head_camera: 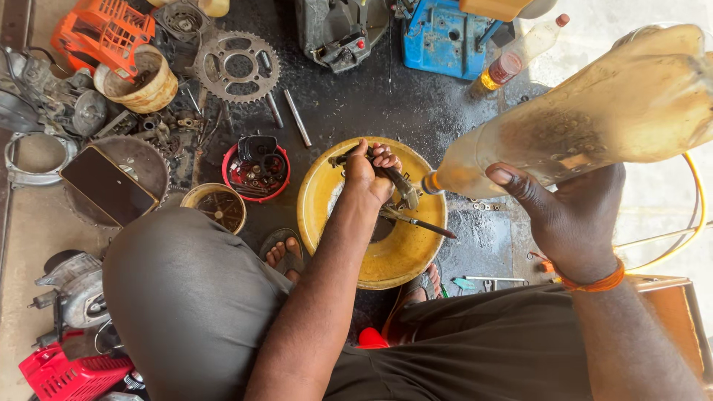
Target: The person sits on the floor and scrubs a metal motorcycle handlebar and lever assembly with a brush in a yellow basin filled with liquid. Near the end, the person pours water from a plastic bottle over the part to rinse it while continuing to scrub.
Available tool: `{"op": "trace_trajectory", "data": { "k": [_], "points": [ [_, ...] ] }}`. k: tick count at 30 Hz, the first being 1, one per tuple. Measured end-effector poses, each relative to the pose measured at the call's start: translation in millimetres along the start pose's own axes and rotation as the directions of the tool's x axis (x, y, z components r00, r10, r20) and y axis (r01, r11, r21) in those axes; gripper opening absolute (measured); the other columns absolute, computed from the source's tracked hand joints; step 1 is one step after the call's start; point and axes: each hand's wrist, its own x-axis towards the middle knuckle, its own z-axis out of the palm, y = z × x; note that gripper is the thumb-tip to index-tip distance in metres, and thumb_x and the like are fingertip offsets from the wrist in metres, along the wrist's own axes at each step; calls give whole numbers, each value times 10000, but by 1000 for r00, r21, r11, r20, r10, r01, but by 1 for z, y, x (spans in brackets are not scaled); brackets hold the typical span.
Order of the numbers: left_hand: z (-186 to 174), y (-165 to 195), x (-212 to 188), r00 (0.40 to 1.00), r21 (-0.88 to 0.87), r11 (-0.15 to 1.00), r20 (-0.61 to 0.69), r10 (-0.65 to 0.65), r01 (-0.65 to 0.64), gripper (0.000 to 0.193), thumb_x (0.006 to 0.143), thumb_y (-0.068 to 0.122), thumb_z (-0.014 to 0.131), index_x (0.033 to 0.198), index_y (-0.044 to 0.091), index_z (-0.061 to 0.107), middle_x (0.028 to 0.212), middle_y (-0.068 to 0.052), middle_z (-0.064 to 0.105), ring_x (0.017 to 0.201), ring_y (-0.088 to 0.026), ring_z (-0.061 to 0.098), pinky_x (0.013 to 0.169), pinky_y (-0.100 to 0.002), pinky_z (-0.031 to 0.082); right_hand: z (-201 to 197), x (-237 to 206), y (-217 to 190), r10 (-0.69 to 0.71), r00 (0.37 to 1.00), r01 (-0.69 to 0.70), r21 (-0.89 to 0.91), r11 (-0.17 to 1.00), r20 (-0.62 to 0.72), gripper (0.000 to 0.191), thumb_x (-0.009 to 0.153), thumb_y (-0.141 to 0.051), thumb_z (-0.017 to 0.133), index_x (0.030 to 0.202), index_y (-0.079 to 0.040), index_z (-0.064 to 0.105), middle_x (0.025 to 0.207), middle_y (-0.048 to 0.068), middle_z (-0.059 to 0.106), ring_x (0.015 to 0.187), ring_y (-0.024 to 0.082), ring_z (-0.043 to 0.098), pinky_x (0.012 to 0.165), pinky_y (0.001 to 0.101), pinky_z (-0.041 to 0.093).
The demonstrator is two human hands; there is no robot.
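- Left hand (369, 174) is closed tight around a small dark greasy metal engine part (397, 186), holding it over the round yellow plastic basin (327, 200).
- Part's long axis runs roughly 10 o'clock to 4 o'clock across the basin; a thin dark rod or brush (427, 225) sticks out below it toward 4 o'clock. Cannot tell whether the hand grips that too.
- Right hand (568, 219) is wrapped under a large cloudy translucent plastic bottle of yellowish liquid (594, 115), fingers closed on its belly, thumb on the near side.
- Bottle lies tilted nearly flat, long axis from 2 o'clock down to 8 o'clock, its small orange nozzle (431, 183) the low end.
- Key relation: nozzle sits just beside the metal part, at the part's 3 o'clock, near touching. Part lies at 9 o'clock from the right hand's grip, along the bottle's axis. The left hand is the nearer one, already on the part.
- Basin sits on the dark oil-stained floor (349, 104) between the person's sandalled feet.
- Around it: toothed steel sprocket (238, 65) at 11 o'clock, red round tub of small parts (256, 172) at 9 o'clock, blue metal engine block (440, 37) at 12 o'clock, small clear bottle with a red cap (523, 50) at 1 o'clock.
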Motion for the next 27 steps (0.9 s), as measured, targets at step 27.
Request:
{"op": "trace_trajectory", "data": {
  "k": [27],
  "points": [
    [11,-57,-51,995,559,829,-72,74,-22,636,985,741,424,865,122,506,595,60,422,452,-55,426,429,-243,391,3,18,-3,-23,998,19,-71,997,-51,406,959,-145,883,1198,54,622,1131,96,722,1059,140,700,960,273,567]
  ]
}}
